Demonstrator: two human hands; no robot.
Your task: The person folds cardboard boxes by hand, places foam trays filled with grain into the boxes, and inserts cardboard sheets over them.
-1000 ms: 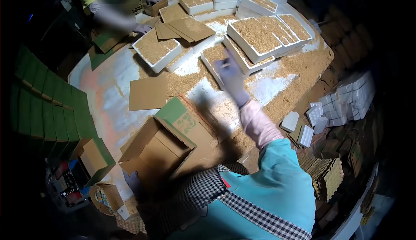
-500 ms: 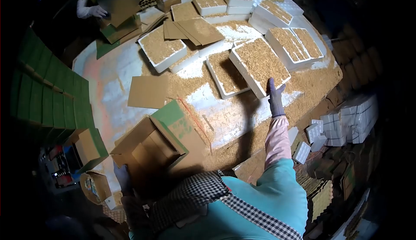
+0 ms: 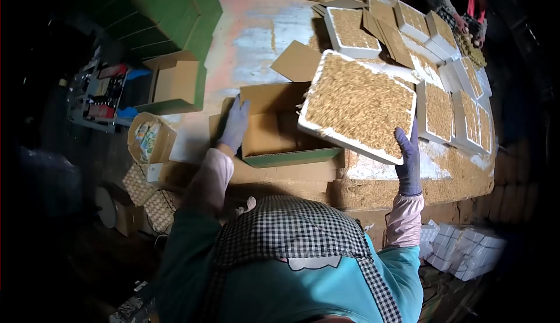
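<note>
My gloved right hand grips the right edge of a white foam box filled to the rim with wood shavings. This foam box is tilted and overlaps the right side of an open cardboard carton; I cannot tell whether the two touch. The carton has green outer walls and stands at the table's near edge, with bare brown cardboard showing inside. My gloved left hand holds the carton's left wall, fingers over its top edge.
Several shavings-filled foam boxes stand at the right. Cardboard sheets lie among them, another sheet behind the carton. Green cartons are stacked at the left. A small box with packets sits near left. Another person's hands show at far right.
My right hand has lifted the foam box and carried it left, toward the carton. The carton now sits squarer to me, and my left hand has come up onto its wall. The view has turned left.
</note>
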